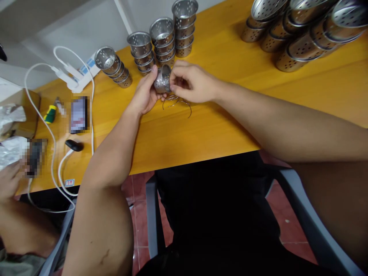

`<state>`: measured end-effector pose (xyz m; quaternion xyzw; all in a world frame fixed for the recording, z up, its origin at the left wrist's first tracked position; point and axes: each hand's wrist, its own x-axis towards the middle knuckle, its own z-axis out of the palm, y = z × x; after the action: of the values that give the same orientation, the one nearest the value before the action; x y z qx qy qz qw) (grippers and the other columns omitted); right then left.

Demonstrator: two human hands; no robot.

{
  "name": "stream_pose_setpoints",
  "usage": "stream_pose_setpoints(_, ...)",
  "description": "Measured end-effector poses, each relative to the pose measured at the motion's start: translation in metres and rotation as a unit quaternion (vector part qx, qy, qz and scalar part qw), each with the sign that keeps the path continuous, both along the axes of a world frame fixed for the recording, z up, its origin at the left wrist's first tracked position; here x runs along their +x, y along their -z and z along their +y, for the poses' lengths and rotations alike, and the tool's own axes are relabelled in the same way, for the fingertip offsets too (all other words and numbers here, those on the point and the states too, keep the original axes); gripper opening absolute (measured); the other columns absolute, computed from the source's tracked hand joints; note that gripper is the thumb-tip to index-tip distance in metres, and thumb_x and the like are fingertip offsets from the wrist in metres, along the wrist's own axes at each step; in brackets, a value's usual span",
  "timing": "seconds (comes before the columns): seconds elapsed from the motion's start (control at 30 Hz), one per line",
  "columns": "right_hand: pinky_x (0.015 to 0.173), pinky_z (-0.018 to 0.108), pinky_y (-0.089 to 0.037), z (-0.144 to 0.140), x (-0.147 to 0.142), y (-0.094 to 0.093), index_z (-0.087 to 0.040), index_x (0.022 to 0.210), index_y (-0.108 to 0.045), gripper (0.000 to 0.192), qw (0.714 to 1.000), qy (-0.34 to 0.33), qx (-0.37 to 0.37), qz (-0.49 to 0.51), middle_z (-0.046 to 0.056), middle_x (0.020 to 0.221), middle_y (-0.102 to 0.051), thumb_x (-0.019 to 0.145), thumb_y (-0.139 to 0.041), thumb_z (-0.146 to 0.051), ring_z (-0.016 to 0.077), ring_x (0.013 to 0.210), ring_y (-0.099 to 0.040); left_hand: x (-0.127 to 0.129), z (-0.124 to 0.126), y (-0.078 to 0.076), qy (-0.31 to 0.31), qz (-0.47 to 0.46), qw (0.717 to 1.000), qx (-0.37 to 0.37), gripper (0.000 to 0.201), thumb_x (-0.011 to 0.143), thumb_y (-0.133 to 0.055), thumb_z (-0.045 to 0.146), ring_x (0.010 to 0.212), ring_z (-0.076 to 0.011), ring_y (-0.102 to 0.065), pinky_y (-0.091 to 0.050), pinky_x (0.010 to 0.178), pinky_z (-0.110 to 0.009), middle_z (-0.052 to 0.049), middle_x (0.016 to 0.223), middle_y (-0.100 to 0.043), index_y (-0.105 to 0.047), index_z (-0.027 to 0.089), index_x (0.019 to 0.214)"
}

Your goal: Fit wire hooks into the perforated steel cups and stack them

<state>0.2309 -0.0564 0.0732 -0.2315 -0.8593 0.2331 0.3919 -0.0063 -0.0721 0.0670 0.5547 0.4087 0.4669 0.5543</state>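
A small perforated metal cup [161, 83] is tilted on its side between my hands, above the wooden table [184, 142]. My left hand [146, 90] is closed around its left side, thumb on top. My right hand [191, 80] is at the cup's right end, fingers bent in a pinch; what they grip, if anything, is too small to make out. A thin wire crosses the cup's side. Several loose curved wires [184, 104] lie on the table just below my hands.
Stacked perforated cups [162, 38] stand behind my hands, with more stacks [304, 42] at the far right. Leftward are a power strip [86, 78], white cables, a phone [79, 115], a black object [74, 145] and a green-yellow item [50, 114]. Another person's hand [11, 178] holds a dark device.
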Motion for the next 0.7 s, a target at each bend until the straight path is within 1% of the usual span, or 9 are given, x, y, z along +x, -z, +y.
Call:
stream_pose_setpoints(0.1,0.088,0.046,-0.062,-0.001,0.0,-0.001,-0.03,0.098,-0.062,0.054,1.0,0.004,-0.007,0.013,0.006,0.111,-0.074,0.117,-0.077,-0.079,0.0271,0.094,-0.065,0.0,-0.002,-0.001,-0.005,0.01,1.0,0.002,0.079,0.106,-0.063,0.109,0.088,-0.0285,-0.085,-0.074,0.08,-0.044,-0.01,0.107,-0.088,-0.084,0.032,0.108)
stream_pose_setpoints(0.2,0.088,0.049,-0.062,-0.003,-0.002,-0.001,-0.031,0.094,-0.06,0.058,0.999,-0.009,-0.046,0.012,0.004,0.097,-0.074,0.119,-0.073,-0.081,0.028,0.088,-0.065,-0.001,-0.005,-0.005,-0.002,0.003,1.0,-0.006,0.075,0.108,-0.068,0.105,0.092,-0.0289,-0.087,-0.073,0.081,-0.043,-0.008,0.101,-0.085,-0.083,0.032,0.108)
stream_pose_setpoints(0.27,0.088,0.051,-0.063,-0.002,-0.004,0.001,-0.033,0.092,-0.063,0.06,0.997,-0.02,-0.067,0.013,0.002,0.089,-0.074,0.116,-0.076,-0.087,0.0299,0.088,-0.066,-0.001,-0.005,-0.007,0.018,-0.005,1.0,-0.01,0.068,0.112,-0.071,0.098,0.091,-0.0271,-0.086,-0.072,0.081,-0.041,-0.005,0.096,-0.083,-0.081,0.031,0.109)
stream_pose_setpoints(0.33,0.089,0.054,-0.064,0.002,-0.004,0.003,-0.036,0.09,-0.067,0.061,0.997,-0.024,-0.076,0.018,0.001,0.085,-0.074,0.109,-0.082,-0.091,0.0321,0.09,-0.066,-0.001,-0.005,-0.008,0.029,-0.01,0.999,-0.011,0.064,0.116,-0.071,0.093,0.088,-0.0249,-0.084,-0.07,0.08,-0.039,-0.003,0.094,-0.081,-0.081,0.03,0.111)
stream_pose_setpoints(0.43,0.089,0.054,-0.062,0.007,-0.005,0.002,-0.035,0.082,-0.064,0.067,0.996,-0.016,-0.083,0.023,0.002,0.083,-0.071,0.103,-0.088,-0.094,0.0306,0.086,-0.061,-0.001,-0.003,-0.008,0.005,-0.009,1.0,-0.017,0.067,0.113,-0.071,0.097,0.092,-0.0283,-0.086,-0.071,0.081,-0.042,-0.005,0.097,-0.083,-0.082,0.031,0.111)
stream_pose_setpoints(0.5,0.088,0.051,-0.06,0.009,-0.005,0.0,-0.033,0.078,-0.059,0.073,0.997,-0.01,-0.08,0.018,0.003,0.082,-0.069,0.103,-0.088,-0.096,0.0277,0.084,-0.057,-0.001,-0.002,-0.007,0.001,-0.01,1.0,-0.016,0.065,0.11,-0.072,0.098,0.093,-0.0301,-0.087,-0.071,0.08,-0.044,-0.006,0.1,-0.085,-0.082,0.033,0.108)
stream_pose_setpoints(0.6,0.085,0.049,-0.058,0.009,-0.005,-0.002,-0.032,0.077,-0.059,0.075,0.997,-0.013,-0.079,0.014,0.005,0.086,-0.071,0.106,-0.081,-0.097,0.0272,0.084,-0.057,0.0,-0.001,-0.007,0.031,-0.024,0.999,-0.003,0.055,0.113,-0.073,0.089,0.084,-0.0258,-0.082,-0.067,0.07,-0.041,-0.004,0.101,-0.086,-0.082,0.036,0.105)
stream_pose_setpoints(0.67,0.085,0.051,-0.058,0.01,-0.006,-0.001,-0.032,0.078,-0.062,0.074,0.996,-0.019,-0.084,0.019,0.007,0.089,-0.072,0.106,-0.079,-0.098,0.0281,0.084,-0.059,0.0,-0.002,-0.007,0.026,-0.021,0.999,-0.003,0.056,0.112,-0.072,0.091,0.083,-0.0255,-0.08,-0.066,0.067,-0.041,-0.004,0.1,-0.086,-0.081,0.037,0.104)
stream_pose_setpoints(0.7,0.086,0.052,-0.058,0.011,-0.006,-0.001,-0.033,0.079,-0.063,0.073,0.995,-0.02,-0.09,0.024,0.007,0.09,-0.073,0.105,-0.081,-0.099,0.0284,0.085,-0.059,0.0,-0.001,-0.007,0.018,-0.016,1.0,-0.004,0.059,0.11,-0.072,0.095,0.085,-0.0266,-0.082,-0.067,0.067,-0.042,-0.005,0.101,-0.086,-0.081,0.037,0.104)
